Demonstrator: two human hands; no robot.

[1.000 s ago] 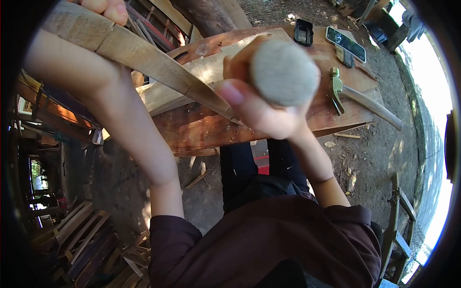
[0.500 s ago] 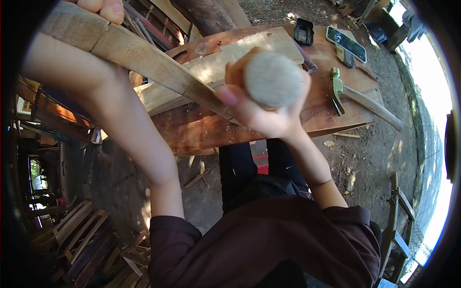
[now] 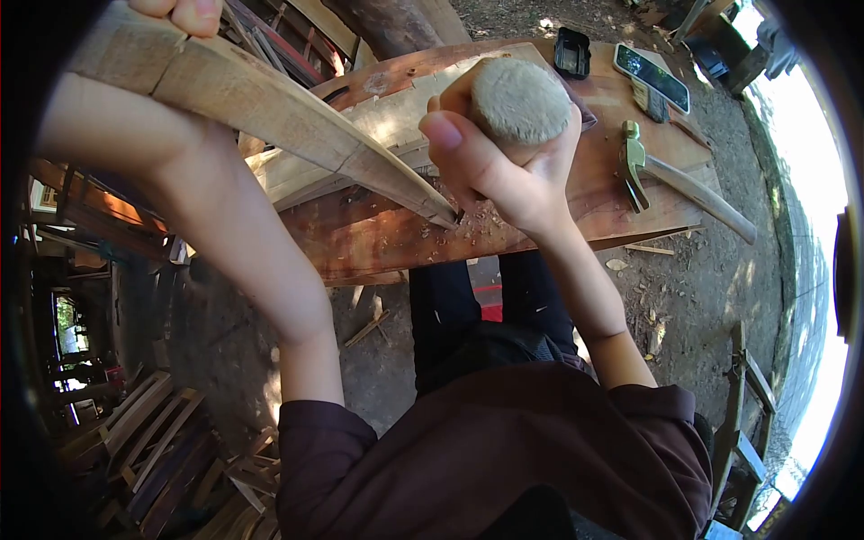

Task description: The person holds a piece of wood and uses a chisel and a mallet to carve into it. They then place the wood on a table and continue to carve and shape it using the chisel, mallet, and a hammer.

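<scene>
A long pale wooden piece (image 3: 261, 99) slants from the top left down to the bench's near part, where its narrow end has a small dark notch. The fingertips of my left hand (image 3: 184, 13) curl over its upper edge at the top left; the rest of that hand is out of view. My right hand (image 3: 513, 171) is closed round a thick round wooden tool (image 3: 522, 101), seen end-on, its worn face toward the camera. Whatever lies below the fist is hidden. Pale boards (image 3: 387, 121) lie on the bench behind.
On the reddish wooden bench (image 3: 360, 256), a claw hammer (image 3: 684, 189) lies at the right, with a phone (image 3: 652, 77), a brush (image 3: 650, 102) and a black tray (image 3: 571, 54) beyond it. Wood pieces (image 3: 153, 441) are piled at the lower left.
My right hand and the round tool have moved up and slightly right, away from the wooden piece, whose narrow end is now uncovered. My left fingertips have shifted slightly up and left.
</scene>
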